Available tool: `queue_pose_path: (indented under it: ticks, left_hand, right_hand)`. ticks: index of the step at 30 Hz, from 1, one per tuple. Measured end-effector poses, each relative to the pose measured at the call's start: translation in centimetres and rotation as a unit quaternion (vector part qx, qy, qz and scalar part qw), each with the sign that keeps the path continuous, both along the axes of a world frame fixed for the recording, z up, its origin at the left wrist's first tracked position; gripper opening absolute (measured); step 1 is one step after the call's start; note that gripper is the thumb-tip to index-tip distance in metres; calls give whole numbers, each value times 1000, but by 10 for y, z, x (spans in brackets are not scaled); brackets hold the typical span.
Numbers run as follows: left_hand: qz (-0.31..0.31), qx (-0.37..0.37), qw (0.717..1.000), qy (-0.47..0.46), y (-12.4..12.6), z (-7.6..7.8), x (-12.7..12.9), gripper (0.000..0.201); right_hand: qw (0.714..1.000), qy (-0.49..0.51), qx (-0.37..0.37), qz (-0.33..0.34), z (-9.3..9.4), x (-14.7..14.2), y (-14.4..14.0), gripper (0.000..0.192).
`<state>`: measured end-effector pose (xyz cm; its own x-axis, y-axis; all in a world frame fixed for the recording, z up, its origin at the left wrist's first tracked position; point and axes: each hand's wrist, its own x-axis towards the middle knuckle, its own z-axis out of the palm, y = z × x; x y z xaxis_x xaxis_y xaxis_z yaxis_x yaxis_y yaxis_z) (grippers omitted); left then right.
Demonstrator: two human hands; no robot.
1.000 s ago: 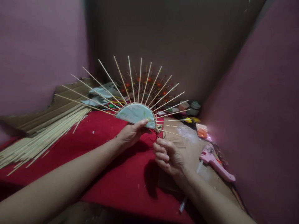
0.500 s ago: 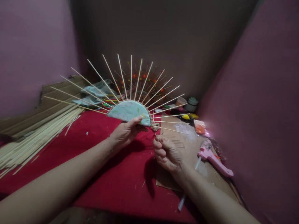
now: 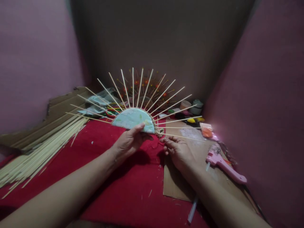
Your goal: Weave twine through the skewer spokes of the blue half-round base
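A pale blue, fabric-covered half-disc (image 3: 131, 118) is held up over the red cloth, with several thin wooden sticks (image 3: 163, 91) fanning out from its curved edge. My left hand (image 3: 134, 136) grips its straight lower edge, thumb on the front and fingers behind. Braided twine (image 3: 160, 131) runs along the curved edge and bunches at the right corner. Just below that bunch, my right hand (image 3: 177, 148) is closed, thumb and fingertips pinched on what looks like the loose end of the twine; the strand itself is very thin.
Loose sticks (image 3: 45, 152) lie in a pile at left beside folded cardboard (image 3: 61, 103). On the right, a pink glue gun (image 3: 225, 166) with a glue stick rests on a cardboard sheet (image 3: 175, 186). A decorated piece with orange flowers and small jars (image 3: 196, 107) stand at the back.
My right hand has turned and come up closer to the half-disc's right corner. The whole view has shifted slightly, while my left hand keeps its hold.
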<state>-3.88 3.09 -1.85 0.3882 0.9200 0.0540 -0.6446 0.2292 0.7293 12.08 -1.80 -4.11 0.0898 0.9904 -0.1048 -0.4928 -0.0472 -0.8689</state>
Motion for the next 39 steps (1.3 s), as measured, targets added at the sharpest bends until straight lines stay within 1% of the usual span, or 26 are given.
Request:
queue_pose_path:
  ticks: [2,3,5,6,7,9,11,13,15,16,20,21,23,25,27,29,30,32,33,36,39]
  left_hand:
    - [-10,3,1000,3,-2,0,1,11]
    - [-16,6,1000,5,-3,0,1,12]
    - [-29,15,999,12,-5,-1,1,14]
    - [-36,20,999,16,-5,-1,1,15]
    - [-41,23,999,19,-6,-1,1,15]
    - [-48,26,998,21,-7,-2,1,14]
    - [-50,30,998,22,-7,-3,1,14]
    - [-53,40,998,24,-6,-4,1,16]
    - [-50,46,997,25,-6,-4,2,17]
    - [-48,45,997,25,-6,-5,2,18]
    - [-46,34,998,19,-7,-4,2,18]
    - [-44,32,998,18,-7,-4,2,18]
    - [-41,27,999,17,-7,-3,1,18]
    - [-48,20,999,18,-8,-2,1,18]
    - [-53,14,998,17,-8,-1,1,18]
    - [-61,15,998,19,-9,-1,1,17]
    - [-63,17,998,21,-9,0,1,16]
    - [-63,21,997,28,-10,0,1,15]
    - [-61,22,997,31,-10,0,0,15]
    - [-53,16,998,40,-9,0,0,15]
    - [-46,13,998,42,-9,1,1,15]
  right_hand:
    - [999,-46,26,-12,6,-1,-4,25]
    - [997,-68,37,-2,9,-2,-6,30]
    - [992,-107,45,44,14,-4,-10,37]
    - [989,-122,43,66,15,-5,-11,37]
    - [987,-133,43,80,15,-5,-12,35]
    - [983,-152,48,87,11,-5,-12,28]
    - [982,-161,54,76,6,-5,-9,28]
    - [984,-157,53,70,2,-5,-7,32]
    - [986,-151,56,51,2,-7,-6,40]
    - [985,-155,64,31,3,-8,-6,40]
    - [977,-172,98,-82,10,-11,-9,28]
    - [976,-167,98,-95,11,-11,-9,27]
    - [978,-158,97,-100,12,-11,-10,29]
    - [981,-146,111,-70,10,-11,-9,34]
    - [983,-140,121,-2,8,-11,-8,38]
    - [981,-150,103,67,4,-10,-7,37]
    - [980,-160,84,87,3,-9,-6,36]
    - [980,-164,58,96,2,-8,-6,37]
    - [981,-158,56,93,2,-8,-7,37]
    - [985,-127,71,94,4,-8,-10,38]
    - [987,-109,78,89,6,-8,-13,28]
